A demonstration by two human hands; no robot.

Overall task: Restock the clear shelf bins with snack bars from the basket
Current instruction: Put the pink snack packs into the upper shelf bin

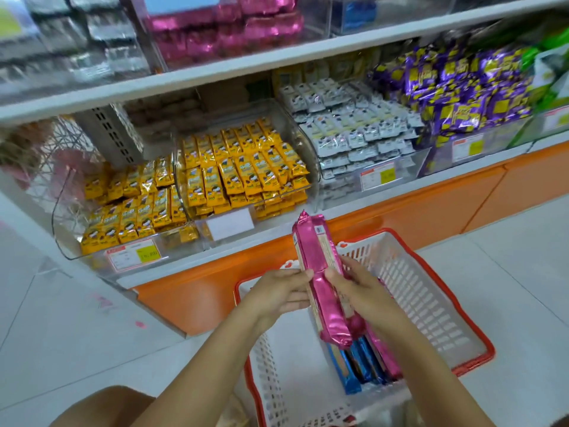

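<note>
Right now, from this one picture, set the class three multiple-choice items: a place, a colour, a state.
1. Where are the long pink foil-wrapped bars in the hands? A above the red-rimmed white plastic basket; B inside a bin; C on the floor.
2. What colour are the small bars in the clear plastic bins at lower left? A green; B yellow; C red.
3. What are the hands doing? A hanging idle; B lifting the basket; C gripping the pink bars.
Answers: 1 A, the basket shows beneath them; 2 B, yellow wrappers fill both bins; 3 C, left hand and right hand clasp the stack.
</note>
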